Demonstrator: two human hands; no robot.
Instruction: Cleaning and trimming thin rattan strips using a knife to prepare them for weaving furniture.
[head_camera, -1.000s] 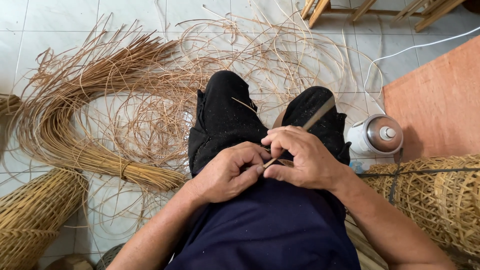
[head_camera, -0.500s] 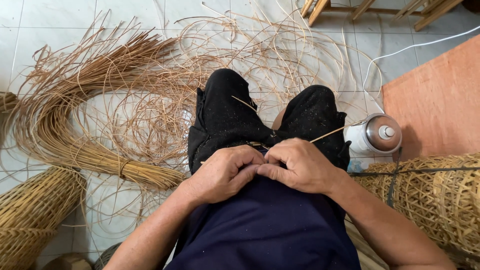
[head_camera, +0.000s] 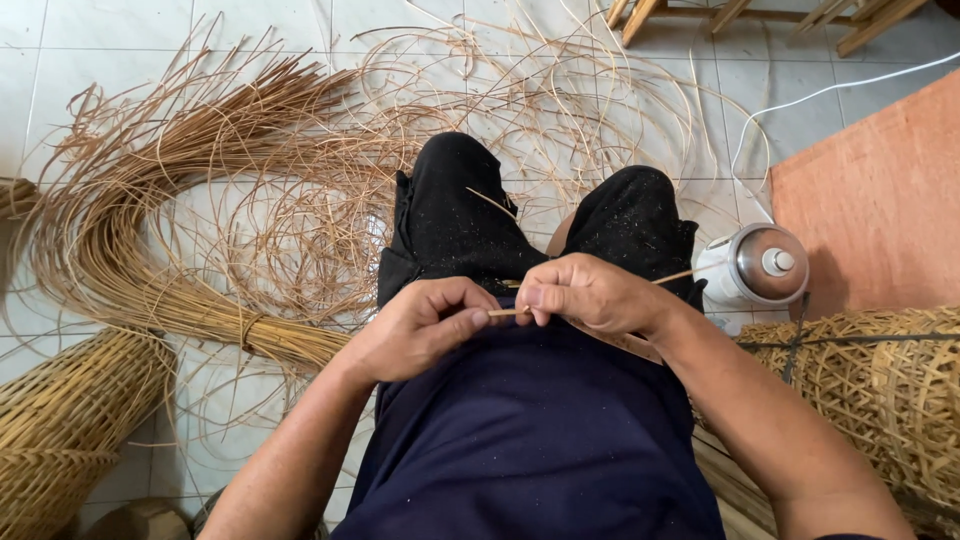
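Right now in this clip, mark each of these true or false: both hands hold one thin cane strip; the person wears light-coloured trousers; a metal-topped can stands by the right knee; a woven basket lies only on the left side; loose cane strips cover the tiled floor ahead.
1. The left hand and right hand pinch one thin cane strip: true.
2. The trousers are light: false, they are black.
3. A metal-topped can stands by the right knee: true.
4. Wickerwork lies only on the left: false, a woven basket lies left and another woven piece right.
5. Loose cane strips lie on the tiled floor: true.
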